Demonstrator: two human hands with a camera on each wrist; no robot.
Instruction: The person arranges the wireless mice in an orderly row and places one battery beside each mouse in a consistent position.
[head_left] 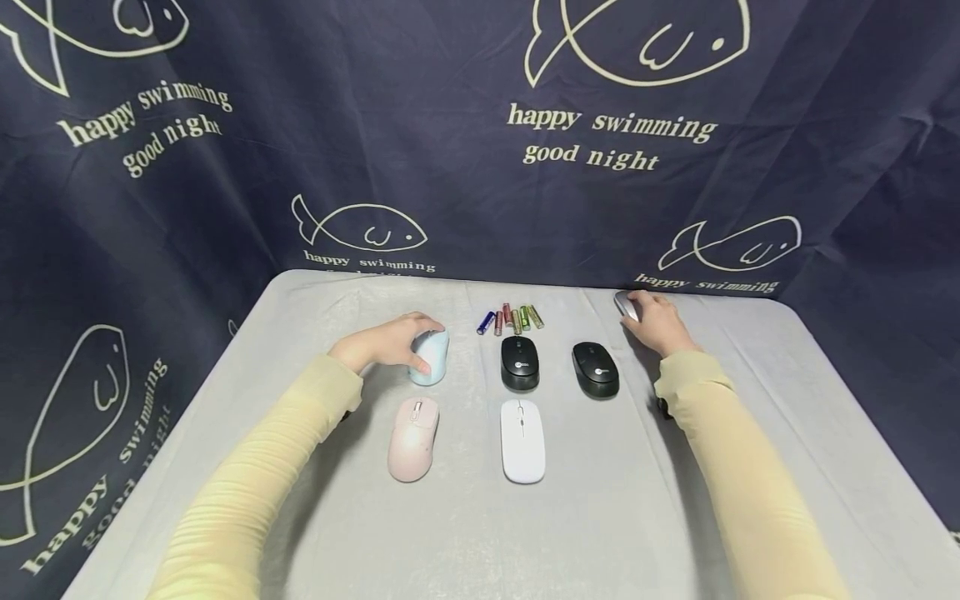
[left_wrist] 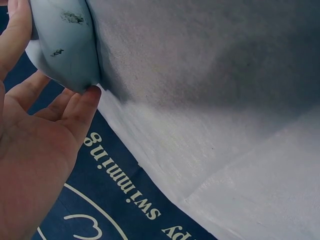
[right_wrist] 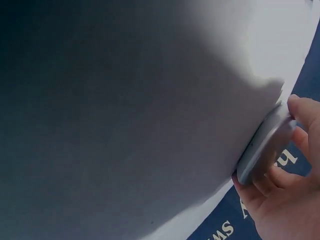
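A dark blue printed cloth (head_left: 465, 125) hangs behind a pale surface (head_left: 600, 517). The left hand (head_left: 384, 340) grips a light-blue mouse (head_left: 438, 347) — it lies between the thumb at its near part and the fingers at its far end. The right hand (head_left: 660, 325) pinches a grey mouse (head_left: 624, 306) near the far edge, held between thumb and fingertips. A pink mouse (head_left: 414, 440) and a white mouse (head_left: 522, 442) lie nearest. Two black mice (head_left: 520, 364) sit between the hands, apart. Batteries (head_left: 515, 321) cluster just beyond one.

Grey cloth-covered table (head_left: 600, 517), computer mice (head_left: 520, 363), batteries (head_left: 516, 322)
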